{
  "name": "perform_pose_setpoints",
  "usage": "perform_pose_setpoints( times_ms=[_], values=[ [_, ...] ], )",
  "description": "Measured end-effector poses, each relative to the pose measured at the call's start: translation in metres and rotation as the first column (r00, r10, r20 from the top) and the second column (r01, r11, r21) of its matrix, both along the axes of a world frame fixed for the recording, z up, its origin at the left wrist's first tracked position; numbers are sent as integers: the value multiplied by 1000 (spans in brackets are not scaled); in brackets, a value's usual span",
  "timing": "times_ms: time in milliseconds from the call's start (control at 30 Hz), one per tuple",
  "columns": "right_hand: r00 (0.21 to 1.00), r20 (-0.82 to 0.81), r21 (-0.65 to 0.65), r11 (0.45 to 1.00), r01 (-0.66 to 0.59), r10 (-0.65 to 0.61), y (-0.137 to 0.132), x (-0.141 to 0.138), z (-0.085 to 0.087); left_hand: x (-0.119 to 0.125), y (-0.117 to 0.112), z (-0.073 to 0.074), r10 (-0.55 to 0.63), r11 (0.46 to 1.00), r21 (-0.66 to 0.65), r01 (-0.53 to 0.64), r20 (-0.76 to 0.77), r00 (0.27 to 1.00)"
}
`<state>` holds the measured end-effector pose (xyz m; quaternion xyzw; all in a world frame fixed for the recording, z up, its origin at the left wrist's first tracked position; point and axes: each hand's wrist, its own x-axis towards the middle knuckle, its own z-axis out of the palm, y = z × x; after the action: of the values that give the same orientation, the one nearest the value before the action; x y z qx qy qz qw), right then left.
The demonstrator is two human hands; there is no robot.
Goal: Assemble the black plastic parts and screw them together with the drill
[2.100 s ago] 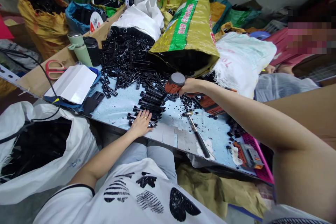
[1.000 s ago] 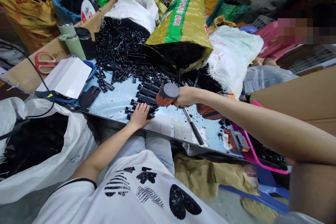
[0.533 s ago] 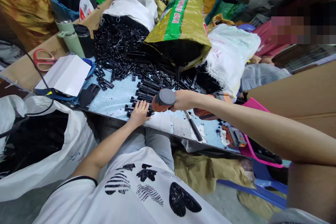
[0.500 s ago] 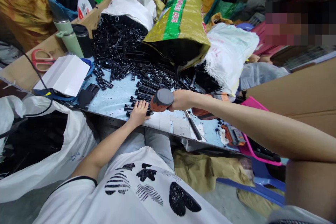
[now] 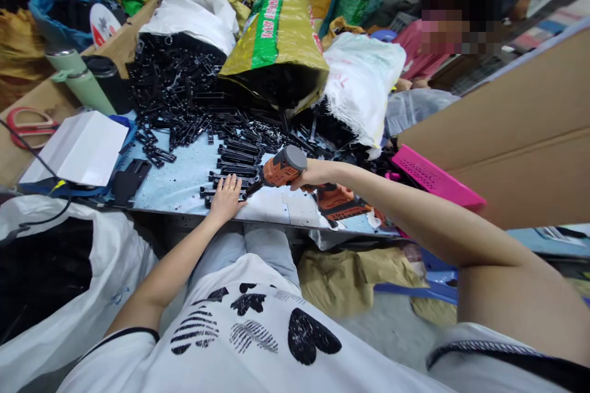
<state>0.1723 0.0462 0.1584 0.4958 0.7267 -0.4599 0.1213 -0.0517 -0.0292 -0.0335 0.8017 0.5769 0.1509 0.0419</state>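
Note:
My right hand (image 5: 312,174) grips an orange and black cordless driver (image 5: 281,168), its tip angled down toward a row of black plastic parts (image 5: 235,163) laid side by side on the pale blue table (image 5: 184,175). My left hand (image 5: 225,196) lies flat with spread fingers on the nearest parts of that row, at the table's front edge. The driver's tip sits just right of my left fingers.
A heap of black parts (image 5: 175,89) spills from a white sack behind the row, beside a yellow-green sack (image 5: 276,37). A white box (image 5: 78,147), two flasks (image 5: 87,83) and scissors (image 5: 25,123) lie left. A pink basket (image 5: 433,178) and cardboard (image 5: 516,123) stand right. Another person sits beyond.
My right hand has brought the driver down and toward the front of the row, beside my left hand. The view has swung right; my left hand stays on the parts.

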Motion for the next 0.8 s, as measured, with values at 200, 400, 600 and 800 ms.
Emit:
perform_pose_setpoints(
  times_ms=[200,400,600,800],
  values=[
    [953,-213,23,974,227,-217,-7,72,0,3,-4,-6,-92,986,150,65,178,980],
    [841,-309,111,861,496,-445,-1,145,-8,11,-4,-10,-10,982,185,-32,222,975],
    [605,-435,203,583,787,-667,4,200,-33,15,-3,-11,-37,978,208,-3,188,982],
    [294,-731,42,390,920,-616,-15,212,-46,13,-2,-11,-52,979,205,14,182,982]
  ],
)
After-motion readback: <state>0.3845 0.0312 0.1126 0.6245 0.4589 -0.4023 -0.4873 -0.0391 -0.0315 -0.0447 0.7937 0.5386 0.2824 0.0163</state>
